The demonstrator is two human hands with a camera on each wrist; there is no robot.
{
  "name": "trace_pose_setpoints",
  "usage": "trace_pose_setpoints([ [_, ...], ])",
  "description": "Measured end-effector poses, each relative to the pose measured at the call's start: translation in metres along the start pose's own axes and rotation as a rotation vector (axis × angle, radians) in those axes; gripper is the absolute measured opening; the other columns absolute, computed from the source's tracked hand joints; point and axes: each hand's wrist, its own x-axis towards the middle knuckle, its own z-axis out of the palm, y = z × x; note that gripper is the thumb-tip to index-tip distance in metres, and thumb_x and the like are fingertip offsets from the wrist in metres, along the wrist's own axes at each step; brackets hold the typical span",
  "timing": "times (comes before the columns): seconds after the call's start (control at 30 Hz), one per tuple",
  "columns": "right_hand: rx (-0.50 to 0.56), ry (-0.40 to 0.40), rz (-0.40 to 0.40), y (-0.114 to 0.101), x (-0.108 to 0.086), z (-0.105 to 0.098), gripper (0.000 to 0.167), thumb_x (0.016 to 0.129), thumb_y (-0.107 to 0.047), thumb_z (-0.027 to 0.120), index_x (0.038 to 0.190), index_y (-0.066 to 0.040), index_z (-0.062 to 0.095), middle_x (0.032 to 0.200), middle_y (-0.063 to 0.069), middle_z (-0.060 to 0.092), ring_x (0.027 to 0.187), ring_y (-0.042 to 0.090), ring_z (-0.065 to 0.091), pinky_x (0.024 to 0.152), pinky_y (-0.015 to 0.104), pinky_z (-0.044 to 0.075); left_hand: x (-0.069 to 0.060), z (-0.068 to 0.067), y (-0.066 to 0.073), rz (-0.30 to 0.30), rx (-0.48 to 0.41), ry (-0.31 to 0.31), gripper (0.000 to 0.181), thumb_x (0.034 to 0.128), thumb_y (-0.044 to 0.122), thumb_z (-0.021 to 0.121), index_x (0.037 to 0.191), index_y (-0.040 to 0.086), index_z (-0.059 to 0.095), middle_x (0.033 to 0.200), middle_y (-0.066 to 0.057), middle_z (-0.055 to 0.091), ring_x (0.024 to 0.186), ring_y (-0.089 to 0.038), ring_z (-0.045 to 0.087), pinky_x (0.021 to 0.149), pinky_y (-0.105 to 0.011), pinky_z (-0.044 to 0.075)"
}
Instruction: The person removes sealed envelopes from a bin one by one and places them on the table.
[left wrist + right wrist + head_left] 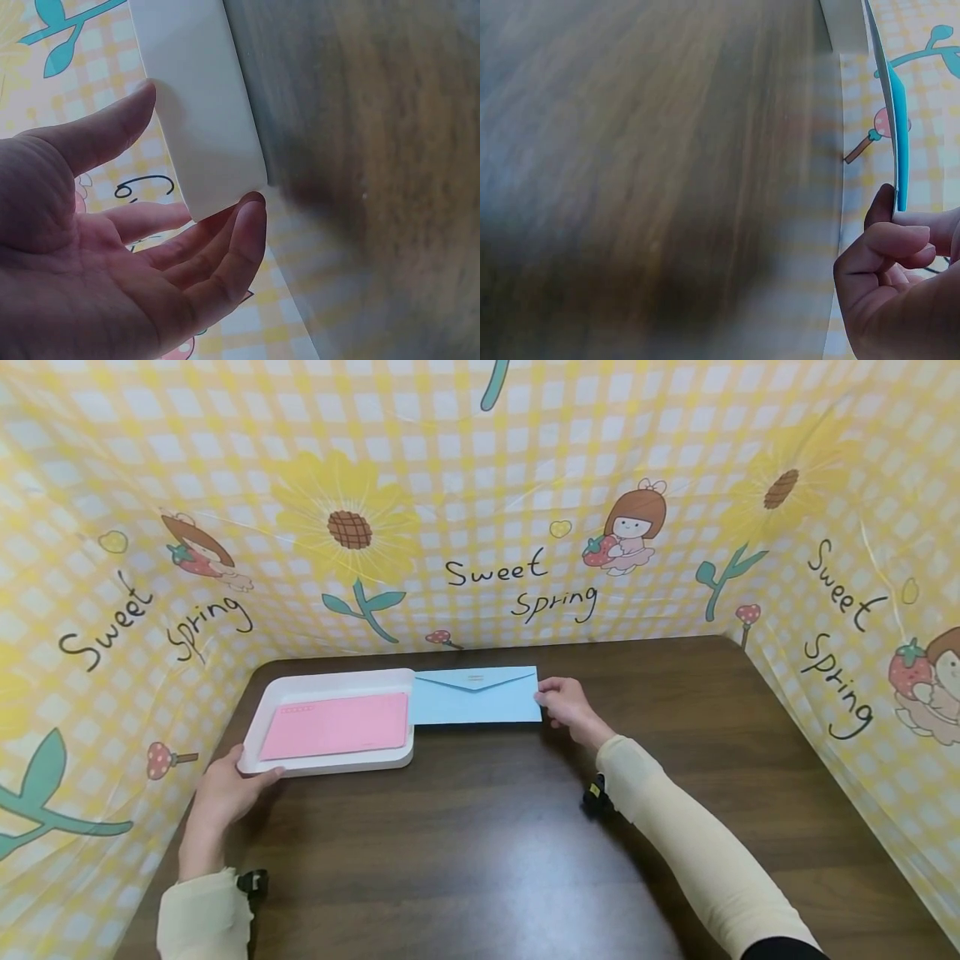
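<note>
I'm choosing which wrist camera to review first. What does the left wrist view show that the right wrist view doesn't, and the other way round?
Only the left wrist view shows the left hand, its thumb and fingers holding the tray at a corner.

Only the right wrist view shows the right hand pinching the end of the blue envelope, seen nearly edge-on, and a mushroom printed on the cloth.

Both show part of the white tray, the brown table and the checked cloth.
</note>
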Motion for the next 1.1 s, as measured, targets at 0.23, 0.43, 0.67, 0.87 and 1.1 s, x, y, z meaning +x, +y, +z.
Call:
trace_pose_setpoints([
  [0.23, -0.002, 0.011, 0.015, 0.004, 0.001, -0.009, 0.032, 0.107, -0.017, 0.061, 0.134, -0.001, 0.064, 0.121, 0.016, 0.063, 0.088, 0.026, 0.054, 0.074, 0.035, 0.051, -0.001, 0.000, 0.001, 0.003, -0.013, 0.004, 0.093, 0.1011, 0.030, 0.070, 0.154, -0.022, 0.015, 0.154, -0.049, 0.023, 0.140, -0.066, 0.027, 0.112, -0.072, 0.027],
  [0.43, -0.006, 0.007, 0.021, 0.006, 0.004, -0.015, 0.033, 0.107, -0.017, 0.060, 0.136, 0.000, 0.063, 0.122, 0.015, 0.063, 0.087, 0.024, 0.054, 0.075, 0.035, 0.051, -0.001, 0.001, 0.000, 0.002, -0.006, 0.005, 0.091, 0.1014, 0.029, 0.069, 0.155, -0.022, 0.016, 0.153, -0.049, 0.024, 0.140, -0.066, 0.028, 0.112, -0.072, 0.027],
  [0.67, -0.001, 0.012, 0.025, 0.009, 0.009, -0.020, 0.032, 0.107, -0.017, 0.060, 0.134, 0.000, 0.063, 0.115, 0.014, 0.061, 0.080, 0.022, 0.052, 0.076, 0.037, 0.052, -0.002, 0.000, -0.001, -0.002, -0.011, -0.003, 0.092, 0.1013, 0.030, 0.070, 0.155, -0.022, 0.015, 0.154, -0.049, 0.023, 0.140, -0.066, 0.027, 0.111, -0.073, 0.027],
  [0.87, -0.026, 0.012, 0.034, 0.010, 0.011, -0.021, 0.030, 0.108, -0.018, 0.060, 0.132, 0.000, 0.063, 0.115, 0.014, 0.061, 0.083, 0.022, 0.053, 0.078, 0.037, 0.052, -0.001, 0.000, -0.001, -0.008, -0.007, -0.004, 0.093, 0.1012, 0.029, 0.070, 0.155, -0.022, 0.014, 0.154, -0.050, 0.022, 0.140, -0.067, 0.026, 0.112, -0.073, 0.027],
  [1.1, -0.036, 0.017, 0.029, 0.006, 0.013, -0.020, 0.030, 0.108, -0.017, 0.060, 0.132, 0.000, 0.063, 0.115, 0.014, 0.061, 0.084, 0.023, 0.053, 0.078, 0.038, 0.052, -0.001, 0.000, 0.001, -0.018, -0.005, -0.001, 0.092, 0.1017, 0.028, 0.069, 0.155, -0.022, 0.013, 0.155, -0.049, 0.021, 0.142, -0.066, 0.025, 0.113, -0.071, 0.026],
])
